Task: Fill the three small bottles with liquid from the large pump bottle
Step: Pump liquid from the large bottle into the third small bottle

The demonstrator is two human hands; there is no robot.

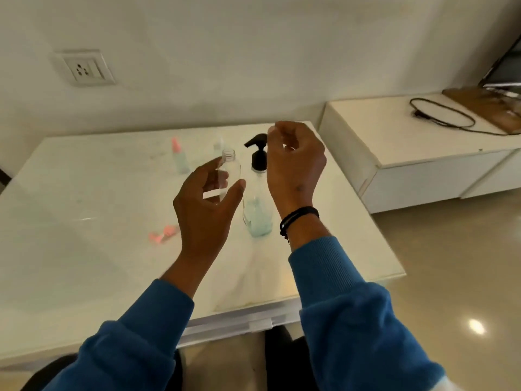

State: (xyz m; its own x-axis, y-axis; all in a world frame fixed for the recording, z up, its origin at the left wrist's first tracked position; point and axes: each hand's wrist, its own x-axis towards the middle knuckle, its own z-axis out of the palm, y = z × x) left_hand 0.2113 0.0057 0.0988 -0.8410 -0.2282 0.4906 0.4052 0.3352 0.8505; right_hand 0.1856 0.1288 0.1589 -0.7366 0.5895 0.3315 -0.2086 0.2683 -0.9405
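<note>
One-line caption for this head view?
Left hand holds an uncapped small bottle beside the pump bottle; right hand raised above.

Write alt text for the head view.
The left hand holds an uncapped, empty small bottle beside the black-topped pump bottle, while the right hand hovers over the pump; a pink-capped bottle stands behind.
</note>
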